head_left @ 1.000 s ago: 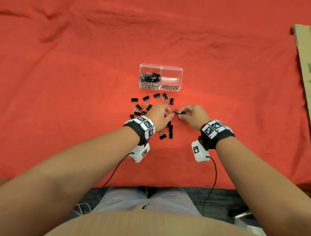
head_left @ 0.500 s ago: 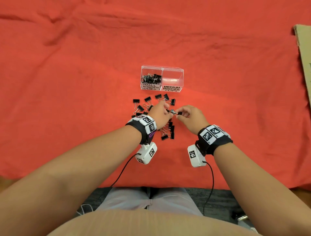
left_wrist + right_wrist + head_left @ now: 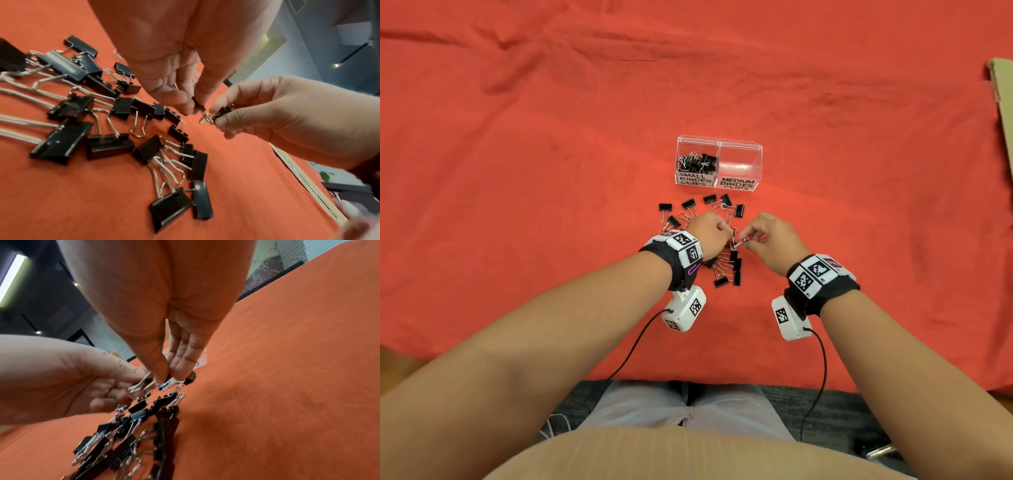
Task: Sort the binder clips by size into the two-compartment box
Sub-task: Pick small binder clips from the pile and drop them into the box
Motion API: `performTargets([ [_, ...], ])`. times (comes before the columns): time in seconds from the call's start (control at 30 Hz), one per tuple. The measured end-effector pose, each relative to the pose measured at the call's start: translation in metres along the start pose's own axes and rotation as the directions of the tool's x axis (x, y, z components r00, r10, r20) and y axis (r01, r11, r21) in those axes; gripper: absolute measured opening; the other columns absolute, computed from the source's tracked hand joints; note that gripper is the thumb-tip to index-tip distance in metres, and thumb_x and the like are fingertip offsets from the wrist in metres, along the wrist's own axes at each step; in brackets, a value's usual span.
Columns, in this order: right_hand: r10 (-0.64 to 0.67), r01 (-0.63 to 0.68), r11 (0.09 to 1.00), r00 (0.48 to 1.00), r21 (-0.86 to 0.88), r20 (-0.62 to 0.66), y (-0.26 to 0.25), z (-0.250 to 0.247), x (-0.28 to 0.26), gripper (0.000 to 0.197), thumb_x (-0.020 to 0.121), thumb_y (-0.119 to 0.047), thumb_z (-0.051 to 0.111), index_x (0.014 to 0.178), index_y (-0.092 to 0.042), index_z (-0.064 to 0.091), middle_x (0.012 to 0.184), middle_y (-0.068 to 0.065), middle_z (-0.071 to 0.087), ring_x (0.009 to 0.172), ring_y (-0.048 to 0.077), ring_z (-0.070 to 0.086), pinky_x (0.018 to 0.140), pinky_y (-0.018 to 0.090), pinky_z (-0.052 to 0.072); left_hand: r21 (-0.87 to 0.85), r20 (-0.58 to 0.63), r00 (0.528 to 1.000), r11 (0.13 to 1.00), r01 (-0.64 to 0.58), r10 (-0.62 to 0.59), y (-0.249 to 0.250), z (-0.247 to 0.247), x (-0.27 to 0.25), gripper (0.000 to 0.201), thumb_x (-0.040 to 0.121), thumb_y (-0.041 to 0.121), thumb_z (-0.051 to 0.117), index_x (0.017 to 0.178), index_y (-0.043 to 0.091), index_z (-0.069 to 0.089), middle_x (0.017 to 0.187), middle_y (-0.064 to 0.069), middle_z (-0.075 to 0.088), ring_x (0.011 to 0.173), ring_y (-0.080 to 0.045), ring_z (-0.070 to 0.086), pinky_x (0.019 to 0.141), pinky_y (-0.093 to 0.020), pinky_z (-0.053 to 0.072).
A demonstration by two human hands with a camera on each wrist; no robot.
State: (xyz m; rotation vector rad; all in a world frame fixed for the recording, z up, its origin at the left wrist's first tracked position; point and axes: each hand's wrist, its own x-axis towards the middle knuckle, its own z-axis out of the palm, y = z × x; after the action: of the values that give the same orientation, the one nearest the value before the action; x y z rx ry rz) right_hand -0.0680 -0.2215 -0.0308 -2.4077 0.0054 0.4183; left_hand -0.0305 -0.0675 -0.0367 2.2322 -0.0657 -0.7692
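Observation:
A clear two-compartment box (image 3: 740,145) stands on the red cloth. Its left half, labelled SMALL BINDER CLIPS, holds several small black clips (image 3: 697,161). The right half, labelled MEDIUM, looks bare. Loose black binder clips (image 3: 726,270) of two sizes lie scattered before the box. Just above them my left hand (image 3: 727,236) pinches a small clip (image 3: 197,103) between thumb and forefinger. My right hand (image 3: 751,240) pinches another small clip (image 3: 223,111). Their wire handles (image 3: 206,118) are hooked together between the two hands.
A strip of cardboard (image 3: 1001,102) lies at the far right edge. The rumpled red cloth (image 3: 551,137) ends at the near table edge (image 3: 688,378) above my lap. Cables hang from both wrist cameras.
Both hands have stayed close together over the pile, still pinching the two linked small clips. The clips now sit tighter between the fingertips, with mostly wire showing.

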Motion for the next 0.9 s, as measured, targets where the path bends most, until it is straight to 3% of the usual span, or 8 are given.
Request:
performTargets([
  [0.13, 0.017, -0.011, 0.996, 0.998, -0.094, 0.067, 0.003, 0.001, 0.005, 0.022, 0.079, 0.004, 0.058, 0.084, -0.014, 0.07, 0.096, 0.008, 0.058, 0.076, 0.023, 0.058, 0.08, 0.036, 0.051, -0.079, -0.137, 0.989, 0.996, 0.039, -0.05, -0.006, -0.017, 0.005, 0.023, 0.093, 0.012, 0.045, 0.081, 0.01, 0.064, 0.082, -0.016, 0.065, 0.07, -0.028, 0.057, 0.062, -0.027, 0.048],
  [0.23, 0.101, -0.089, 0.98, 0.993, -0.175, 0.057, 0.006, -0.004, 0.016, 0.029, 0.08, 0.001, 0.056, 0.102, -0.015, 0.067, 0.107, 0.008, 0.053, 0.09, 0.022, 0.057, 0.089, 0.035, 0.049, -0.156, -0.248, 0.965, 0.987, 0.044, -0.082, -0.014, -0.033, 0.009, 0.018, 0.094, 0.016, 0.048, 0.094, 0.008, 0.064, 0.096, -0.004, 0.067, 0.086, -0.021, 0.062, 0.077, -0.031, 0.053],
  [0.37, 0.073, -0.069, 0.979, 0.997, -0.19, 0.016, -0.008, -0.004, 0.031, 0.037, 0.085, -0.004, 0.052, 0.12, -0.016, 0.057, 0.123, 0.006, 0.046, 0.116, 0.021, 0.045, 0.098, 0.033, 0.041, -0.199, -0.354, 0.934, 0.979, -0.036, -0.037, -0.012, -0.064, 0.017, 0.009, 0.093, 0.016, 0.054, 0.098, 0.012, 0.06, 0.094, 0.004, 0.061, 0.084, -0.01, 0.057, 0.068, -0.016, 0.046],
  [0.53, -0.015, 0.036, 0.948, 0.998, -0.316, 0.068, -0.025, 0.017, 0.054, 0.057, 0.083, -0.005, 0.051, 0.137, -0.018, 0.042, 0.144, 0.003, 0.038, 0.133, 0.023, 0.032, 0.111, 0.04, 0.033, -0.092, -0.451, 0.887, 0.983, -0.157, 0.1, 0.007, -0.092, 0.039, 0.009, 0.09, 0.015, 0.059, 0.098, 0.013, 0.063, 0.089, 0.006, 0.059, 0.079, -0.006, 0.053, 0.068, -0.012, 0.043],
  [0.67, -0.053, 0.077, 0.897, 0.996, -0.435, 0.067, -0.026, 0.033, 0.058, 0.055, 0.085, -0.013, 0.051, 0.138, -0.023, 0.041, 0.141, 0.0, 0.041, 0.127, 0.025, 0.036, 0.103, 0.039, 0.032, 0.126, -0.381, 0.897, 0.974, -0.189, 0.224, 0.014, -0.101, 0.056, 0.008, 0.088, 0.015, 0.06, 0.093, 0.016, 0.067, 0.089, 0.003, 0.065, 0.081, -0.011, 0.055, 0.08, -0.028, 0.051],
  [0.77, -0.057, 0.058, 0.883, 0.998, -0.465, 0.017, -0.02, 0.037, 0.054, 0.047, 0.086, -0.016, 0.05, 0.133, -0.021, 0.048, 0.135, 0.0, 0.046, 0.121, 0.025, 0.04, 0.099, 0.038, 0.033, 0.326, -0.258, 0.92, 0.923, -0.206, 0.297, 0.01, -0.102, 0.059, 0.015, 0.088, 0.014, 0.058, 0.1, 0.02, 0.066, 0.105, 0.002, 0.065, 0.102, -0.017, 0.053, 0.094, -0.037, 0.047],
  [0.83, -0.046, 0.031, 0.885, 0.999, -0.464, -0.019, -0.014, 0.035, 0.05, 0.045, 0.086, -0.016, 0.05, 0.13, -0.02, 0.051, 0.13, 0.001, 0.049, 0.119, 0.025, 0.041, 0.099, 0.039, 0.035, 0.385, -0.234, 0.913, 0.894, -0.228, 0.334, 0.004, -0.101, 0.054, 0.019, 0.088, 0.014, 0.057, 0.104, 0.02, 0.065, 0.109, 0.002, 0.061, 0.107, -0.018, 0.049, 0.095, -0.035, 0.044],
  [0.9, -0.036, 0.009, 0.899, 0.998, -0.438, -0.053, -0.01, 0.032, 0.047, 0.043, 0.085, -0.014, 0.05, 0.128, -0.019, 0.052, 0.127, 0.002, 0.05, 0.117, 0.026, 0.042, 0.098, 0.039, 0.036, 0.356, -0.25, 0.908, 0.904, -0.236, 0.335, -0.007, -0.097, 0.044, 0.015, 0.088, 0.013, 0.058, 0.1, 0.018, 0.065, 0.101, 0.004, 0.055, 0.098, -0.014, 0.047, 0.091, -0.029, 0.043],
])
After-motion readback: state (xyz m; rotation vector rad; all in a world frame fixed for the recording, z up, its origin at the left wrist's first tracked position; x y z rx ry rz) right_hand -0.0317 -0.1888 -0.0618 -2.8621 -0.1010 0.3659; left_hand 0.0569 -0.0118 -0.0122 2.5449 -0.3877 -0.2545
